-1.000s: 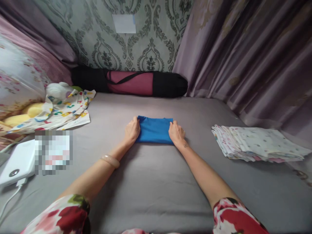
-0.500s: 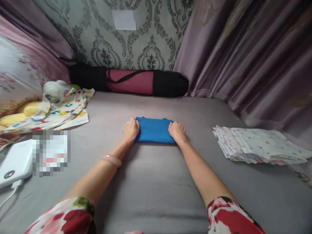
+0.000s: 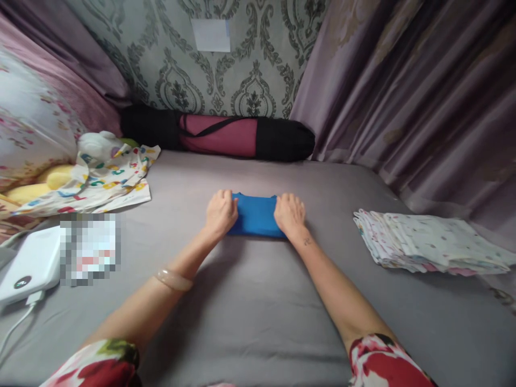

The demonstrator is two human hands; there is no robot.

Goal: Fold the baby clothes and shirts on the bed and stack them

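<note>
A folded blue garment [image 3: 257, 216], perhaps a shirt, lies on the grey bed sheet [image 3: 250, 301] in front of me. My left hand [image 3: 221, 213] is closed on its left end, knuckles up and fingers curled. At the opposite end my right hand [image 3: 291, 215] grips the cloth in the same way. Both hands rest low, close to the sheet, and their fingertips are mostly hidden. The garment's front fold runs straight between my wrists, and two small corners stick up along its far edge.
A pile of folded printed cloths [image 3: 431, 242] lies to the right. On the left are a white power bank [image 3: 34, 263] with a cable, a blurred-out item [image 3: 92, 250] and a patterned cloth [image 3: 116, 177] by soft toys. A long black-and-maroon bag [image 3: 217, 134] lies along the wall.
My hands have come slightly closer together over the garment and cover more of its ends. The view has shifted a little.
</note>
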